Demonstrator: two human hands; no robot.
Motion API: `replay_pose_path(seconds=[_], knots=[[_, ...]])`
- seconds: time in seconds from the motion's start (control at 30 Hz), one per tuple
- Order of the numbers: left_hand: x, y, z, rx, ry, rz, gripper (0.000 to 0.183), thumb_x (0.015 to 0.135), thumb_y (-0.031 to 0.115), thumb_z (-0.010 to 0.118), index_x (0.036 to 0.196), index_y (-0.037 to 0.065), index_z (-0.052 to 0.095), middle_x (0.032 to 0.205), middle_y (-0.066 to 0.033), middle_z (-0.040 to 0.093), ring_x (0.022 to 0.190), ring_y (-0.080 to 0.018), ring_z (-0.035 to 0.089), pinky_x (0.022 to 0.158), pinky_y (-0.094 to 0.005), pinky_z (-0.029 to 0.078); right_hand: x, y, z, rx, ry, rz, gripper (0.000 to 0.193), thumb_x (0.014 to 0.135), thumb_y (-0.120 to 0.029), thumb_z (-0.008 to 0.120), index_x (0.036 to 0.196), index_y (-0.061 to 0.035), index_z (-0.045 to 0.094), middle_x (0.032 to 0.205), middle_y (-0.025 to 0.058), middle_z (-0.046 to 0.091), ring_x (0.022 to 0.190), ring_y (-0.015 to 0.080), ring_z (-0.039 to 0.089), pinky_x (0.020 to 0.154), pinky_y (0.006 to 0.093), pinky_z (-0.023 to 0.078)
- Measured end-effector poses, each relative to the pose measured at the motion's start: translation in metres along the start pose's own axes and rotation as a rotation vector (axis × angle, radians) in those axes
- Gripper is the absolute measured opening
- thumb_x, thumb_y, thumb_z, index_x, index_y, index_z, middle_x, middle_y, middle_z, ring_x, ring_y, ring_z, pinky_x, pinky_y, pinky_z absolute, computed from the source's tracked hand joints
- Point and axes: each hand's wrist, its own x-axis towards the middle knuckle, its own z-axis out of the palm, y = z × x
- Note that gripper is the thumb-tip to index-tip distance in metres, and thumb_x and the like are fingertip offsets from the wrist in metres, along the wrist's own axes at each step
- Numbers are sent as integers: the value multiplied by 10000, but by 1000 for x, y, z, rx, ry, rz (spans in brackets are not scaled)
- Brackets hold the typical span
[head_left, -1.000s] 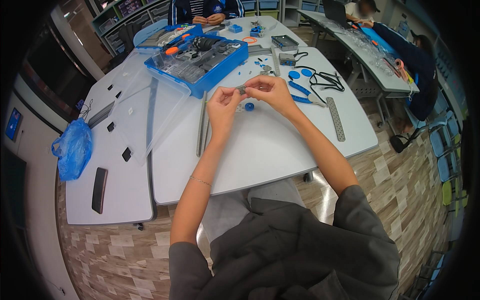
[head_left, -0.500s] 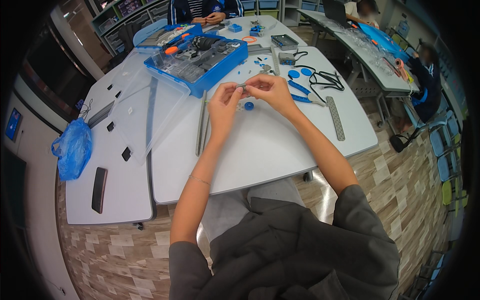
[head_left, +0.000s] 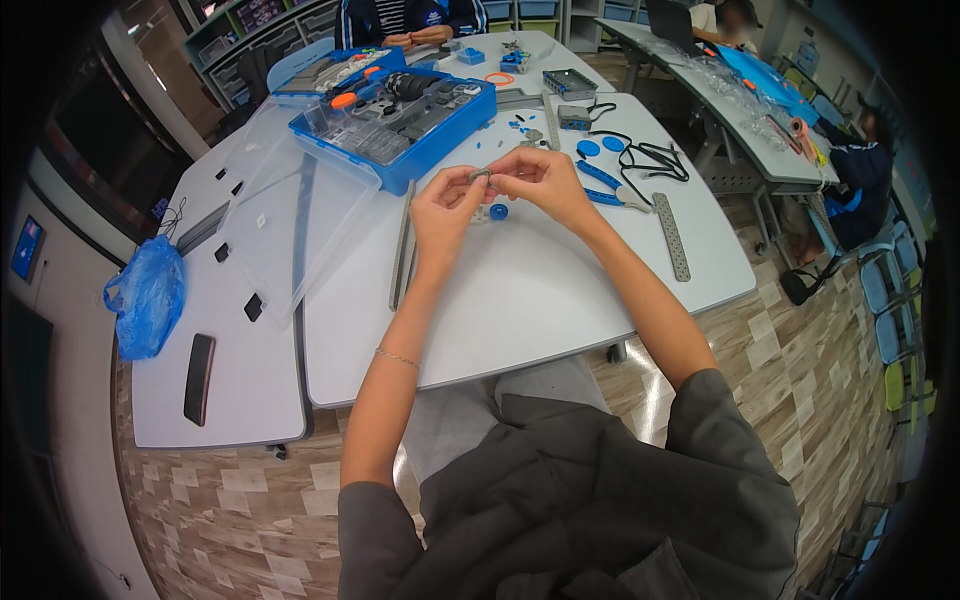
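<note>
Both of my hands meet over the white table, pinching a small grey part [head_left: 481,175] between their fingertips. My left hand [head_left: 441,204] is closed on its left side, and my right hand [head_left: 545,184] is closed on its right side. The fingers cover much of the part, so its exact kind cannot be made out. Just below the fingers lies a small blue round piece [head_left: 498,212], with pale bits beside it. Grey perforated beams [head_left: 404,250] lie to the left of my left wrist. Blue-handled pliers [head_left: 603,186] rest to the right of my right hand.
A blue parts case [head_left: 440,135] stands behind my hands, its clear lid [head_left: 290,220] to the left. Rightward lie a grey perforated plate [head_left: 671,237], blue discs [head_left: 588,148] and black cables [head_left: 655,158]. A phone [head_left: 199,380] and blue bag [head_left: 150,300] sit far left. People sit nearby.
My fingers have shifted slightly around the small grey part, which appears turned a little. My left hand has moved marginally. A person at the right has leaned lower.
</note>
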Motion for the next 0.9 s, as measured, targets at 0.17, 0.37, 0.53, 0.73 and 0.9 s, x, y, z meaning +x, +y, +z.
replay_pose_path(seconds=[0.17, 0.37, 0.53, 0.73, 0.9], knots=[[0, 1, -1, -14, -20, -3, 205, 899, 12, 675, 1078, -83, 638, 969, -149, 709, 852, -197, 719, 774, -260, 578, -1, -1, -1, 43, -32, -3, 177, 841, -120, 752, 928, 29, 712, 844, 85, 729, 777, 114, 692, 678, 234, 548], [-3, 5, -1, -2, -28, -15, 208, 897, 9, 677, 1074, -92, 638, 968, -152, 709, 867, -215, 723, 773, -264, 583, 0, 4, 0, 132, -62, -37, 129, 847, -68, 724, 904, 37, 674, 869, 99, 717, 798, 134, 697, 726, 255, 554], [-4, 5, -2, -1, -55, -10, 177, 899, 17, 682, 1034, -90, 640, 975, -161, 709, 864, -218, 724, 770, -267, 586, 0, 9, 0, 210, -106, -27, 115, 852, -54, 705, 882, 16, 619, 891, 86, 694, 830, 136, 687, 764, 263, 545], [-5, 3, -4, -25, -101, -26, 120, 900, 21, 686, 973, -66, 645, 977, -160, 711, 855, -211, 722, 761, -273, 584, -1, 11, -2, 269, -151, 31, 137, 837, -66, 714, 864, -12, 591, 871, 67, 677, 838, 117, 653, 766, 260, 523], [-6, 3, -6, -9, -142, -88, 114, 919, 15, 657, 996, -67, 636, 1034, -167, 698, 908, -220, 711, 824, -303, 584, -3, 14, -2, 305, -163, 56, 152, 823, -55, 718, 835, -25, 569, 863, 70, 673, 817, 111, 643, 755, 258, 518]])
